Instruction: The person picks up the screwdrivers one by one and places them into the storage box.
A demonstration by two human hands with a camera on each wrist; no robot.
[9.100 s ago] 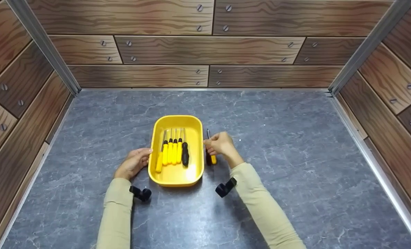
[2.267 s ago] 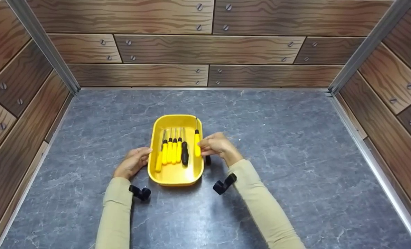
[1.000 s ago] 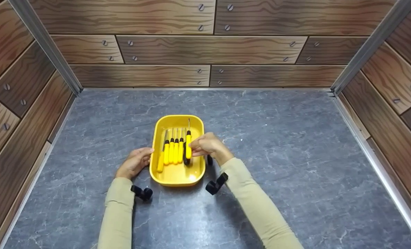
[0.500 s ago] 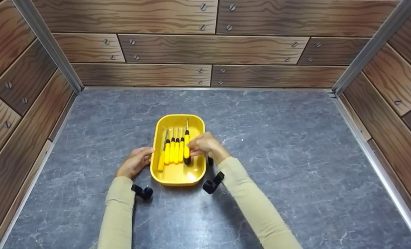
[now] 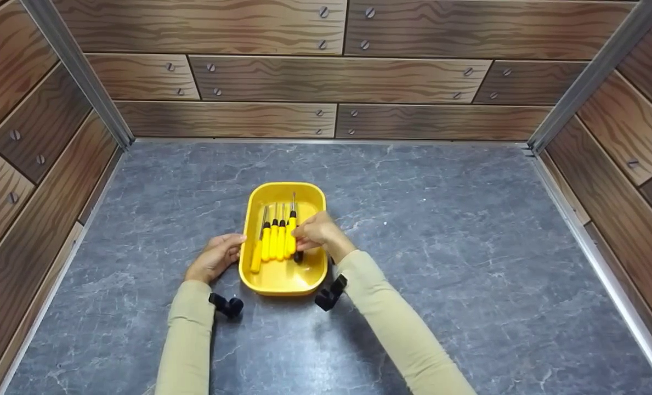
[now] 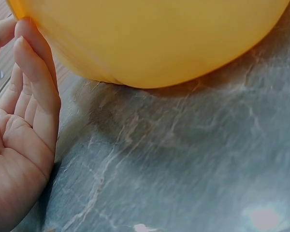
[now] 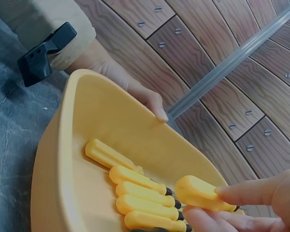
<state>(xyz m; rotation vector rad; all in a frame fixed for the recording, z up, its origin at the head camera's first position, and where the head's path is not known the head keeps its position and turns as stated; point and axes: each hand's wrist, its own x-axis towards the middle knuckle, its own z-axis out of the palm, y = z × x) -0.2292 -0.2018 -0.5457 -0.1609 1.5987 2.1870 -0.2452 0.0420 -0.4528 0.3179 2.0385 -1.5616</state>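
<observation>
A yellow tray [image 5: 284, 282] stands on the grey table. My left hand [image 5: 214, 258] pinches its left rim between thumb and fingers; in the left wrist view the tray's outer wall [image 6: 145, 43] rises beside that hand. My right hand [image 5: 321, 233] pinches a yellow-handled screwdriver [image 5: 291, 237] by its handle, shaft pointing away from me. In the right wrist view this screwdriver [image 7: 195, 192] hangs over the row of yellow screwdrivers [image 7: 145, 203] in the tray. A black screwdriver [image 5: 298, 256] lies partly hidden under the right hand. Farthest left lies a plain yellow screwdriver [image 5: 256, 258].
The grey marbled table [image 5: 441, 247] extends on all sides of the tray. Wood-patterned panels [image 5: 331, 79] with metal corner posts [image 5: 73, 71] enclose it at the back and sides. Each sleeve carries a black wrist mount [image 5: 331, 293].
My right hand has lifted the yellow screwdriver from beside the tray, over the right rim, and leftward past the black screwdriver to the yellow row. The left hand has stayed at the rim.
</observation>
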